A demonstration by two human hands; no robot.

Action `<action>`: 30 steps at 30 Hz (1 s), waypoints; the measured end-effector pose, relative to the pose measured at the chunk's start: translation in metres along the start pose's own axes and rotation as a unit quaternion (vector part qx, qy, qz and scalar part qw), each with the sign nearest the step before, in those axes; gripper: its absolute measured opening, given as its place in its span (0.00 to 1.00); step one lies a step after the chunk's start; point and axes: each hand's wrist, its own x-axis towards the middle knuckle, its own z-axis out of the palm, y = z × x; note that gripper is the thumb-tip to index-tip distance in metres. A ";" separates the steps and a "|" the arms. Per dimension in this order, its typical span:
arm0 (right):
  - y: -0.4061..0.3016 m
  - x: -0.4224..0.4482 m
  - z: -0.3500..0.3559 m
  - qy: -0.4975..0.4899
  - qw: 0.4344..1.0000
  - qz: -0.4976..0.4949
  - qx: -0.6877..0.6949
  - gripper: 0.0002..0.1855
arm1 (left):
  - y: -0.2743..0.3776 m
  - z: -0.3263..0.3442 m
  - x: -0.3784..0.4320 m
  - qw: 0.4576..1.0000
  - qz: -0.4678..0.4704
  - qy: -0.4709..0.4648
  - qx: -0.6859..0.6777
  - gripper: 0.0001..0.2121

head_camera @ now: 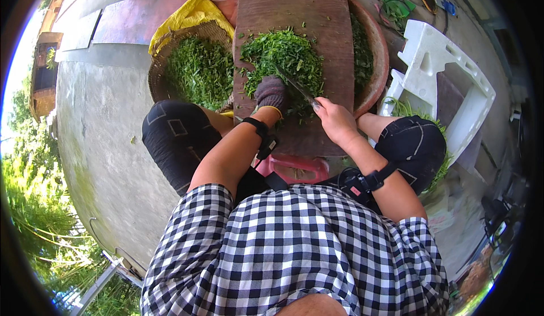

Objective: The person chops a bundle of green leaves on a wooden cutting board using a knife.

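My left hand, in a dark knitted glove, is curled down on the near side of a pile of chopped leafy greens. Its fingertips are hidden among the leaves. The bare right hand grips the handle of a knife. The blade slants up and left across the greens, just right of the glove. Both the pile and scattered bits of leaf lie on a long brown wooden board between my knees.
Left of the board, a woven basket holds more cut greens beside a yellow sack. A reddish round tub with greens sits partly under the board's right side. Further right are a broken white foam box and uncut stems. A pink stool stands nearest me.
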 end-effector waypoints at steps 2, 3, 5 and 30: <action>-0.004 -0.008 -0.005 0.007 0.999 -0.013 -0.034 0.18 | 0.018 0.001 0.000 0.997 -0.027 0.074 -0.025 0.12; -0.005 -0.010 -0.007 -0.006 0.998 0.006 -0.061 0.18 | 0.027 -0.009 -0.006 0.996 -0.037 0.066 -0.048 0.11; -0.014 -0.010 -0.015 -0.038 0.992 0.032 -0.113 0.18 | 0.033 -0.023 -0.016 0.992 -0.068 0.053 -0.091 0.11; -0.005 0.028 -0.002 -0.098 0.989 0.048 -0.103 0.19 | 0.024 -0.008 -0.017 0.995 -0.051 0.048 -0.069 0.11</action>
